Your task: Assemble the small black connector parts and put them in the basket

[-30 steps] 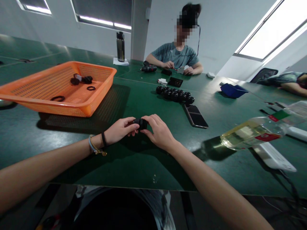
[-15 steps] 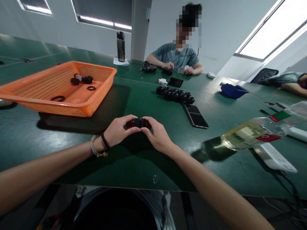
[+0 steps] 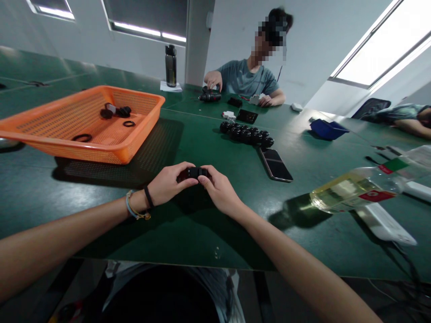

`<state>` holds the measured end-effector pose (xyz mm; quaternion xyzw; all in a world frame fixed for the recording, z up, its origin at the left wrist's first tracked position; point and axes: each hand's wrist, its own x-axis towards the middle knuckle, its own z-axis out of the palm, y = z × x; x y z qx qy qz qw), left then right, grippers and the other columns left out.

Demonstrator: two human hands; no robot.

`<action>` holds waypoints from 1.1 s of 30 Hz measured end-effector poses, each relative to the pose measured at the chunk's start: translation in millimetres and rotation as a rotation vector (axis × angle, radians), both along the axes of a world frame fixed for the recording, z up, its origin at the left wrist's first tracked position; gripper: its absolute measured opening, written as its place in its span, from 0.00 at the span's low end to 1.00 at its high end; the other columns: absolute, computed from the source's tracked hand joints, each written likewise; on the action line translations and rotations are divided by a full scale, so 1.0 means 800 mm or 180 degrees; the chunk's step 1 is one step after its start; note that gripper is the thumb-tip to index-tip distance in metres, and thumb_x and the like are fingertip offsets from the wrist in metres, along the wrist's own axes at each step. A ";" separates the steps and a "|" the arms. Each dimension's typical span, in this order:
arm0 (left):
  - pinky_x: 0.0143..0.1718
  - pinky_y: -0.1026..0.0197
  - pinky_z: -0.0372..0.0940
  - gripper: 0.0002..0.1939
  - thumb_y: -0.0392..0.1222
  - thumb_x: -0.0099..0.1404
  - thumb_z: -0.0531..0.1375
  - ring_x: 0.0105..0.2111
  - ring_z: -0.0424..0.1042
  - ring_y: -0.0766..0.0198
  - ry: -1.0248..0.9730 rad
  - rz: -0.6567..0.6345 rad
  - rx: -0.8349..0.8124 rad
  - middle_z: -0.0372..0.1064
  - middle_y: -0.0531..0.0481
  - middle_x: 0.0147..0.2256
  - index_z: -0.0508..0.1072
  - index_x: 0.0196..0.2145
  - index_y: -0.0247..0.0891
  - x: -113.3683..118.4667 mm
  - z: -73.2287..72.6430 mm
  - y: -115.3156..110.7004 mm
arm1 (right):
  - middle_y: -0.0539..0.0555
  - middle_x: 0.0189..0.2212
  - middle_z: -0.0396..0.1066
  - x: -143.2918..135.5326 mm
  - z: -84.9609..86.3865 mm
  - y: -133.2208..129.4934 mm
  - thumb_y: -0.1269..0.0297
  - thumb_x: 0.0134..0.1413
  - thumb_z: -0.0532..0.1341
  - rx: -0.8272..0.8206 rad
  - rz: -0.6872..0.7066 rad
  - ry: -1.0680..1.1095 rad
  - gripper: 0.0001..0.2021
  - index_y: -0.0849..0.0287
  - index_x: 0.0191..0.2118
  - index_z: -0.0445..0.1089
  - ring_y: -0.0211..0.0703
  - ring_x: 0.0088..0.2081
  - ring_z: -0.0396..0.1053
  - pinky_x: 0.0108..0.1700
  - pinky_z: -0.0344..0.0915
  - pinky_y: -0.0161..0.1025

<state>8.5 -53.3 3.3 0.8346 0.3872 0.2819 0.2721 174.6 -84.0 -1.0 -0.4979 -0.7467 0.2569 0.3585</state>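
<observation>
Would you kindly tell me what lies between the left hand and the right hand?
The head view shows a black item there, gripped by both the left hand and the right hand; whether it is one piece or two, I cannot tell.

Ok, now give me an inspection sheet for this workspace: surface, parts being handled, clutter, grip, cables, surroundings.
Surface: green tabletop, glossy, small pale marks near the front edge.
Job's things: small black part, detail hidden by fingers; orange basket holding black rings and dark pieces.
Clutter: phone, black rounded pieces, bottle of yellow liquid.
Grip: left grip and right grip both hold the black part.
Cables: dark cables near a white power strip.
Surroundings: co-worker opposite, one hand at a drill.
</observation>
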 end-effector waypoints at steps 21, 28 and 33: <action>0.34 0.63 0.61 0.18 0.54 0.58 0.53 0.32 0.65 0.62 -0.0254 0.0095 0.0272 0.64 0.49 0.32 0.66 0.37 0.35 0.006 0.003 -0.006 | 0.56 0.38 0.66 -0.004 -0.003 -0.011 0.61 0.54 0.50 0.0494 -0.0163 0.0376 0.12 0.59 0.44 0.58 0.43 0.38 0.65 0.40 0.63 0.41; 0.33 0.63 0.61 0.21 0.58 0.59 0.50 0.32 0.64 0.62 -0.0150 -0.0079 0.0711 0.63 0.49 0.31 0.65 0.36 0.35 0.002 0.005 -0.002 | 0.54 0.35 0.67 -0.010 0.003 -0.017 0.63 0.54 0.50 -0.0072 -0.0240 0.0697 0.11 0.59 0.43 0.59 0.41 0.35 0.65 0.39 0.62 0.39; 0.31 0.63 0.59 0.20 0.56 0.60 0.49 0.29 0.62 0.64 -0.0162 -0.0084 0.0492 0.61 0.50 0.30 0.64 0.35 0.35 0.005 0.005 -0.002 | 0.55 0.34 0.67 -0.005 0.000 -0.010 0.61 0.55 0.50 0.0082 -0.0203 0.0496 0.12 0.60 0.43 0.59 0.41 0.34 0.65 0.37 0.63 0.39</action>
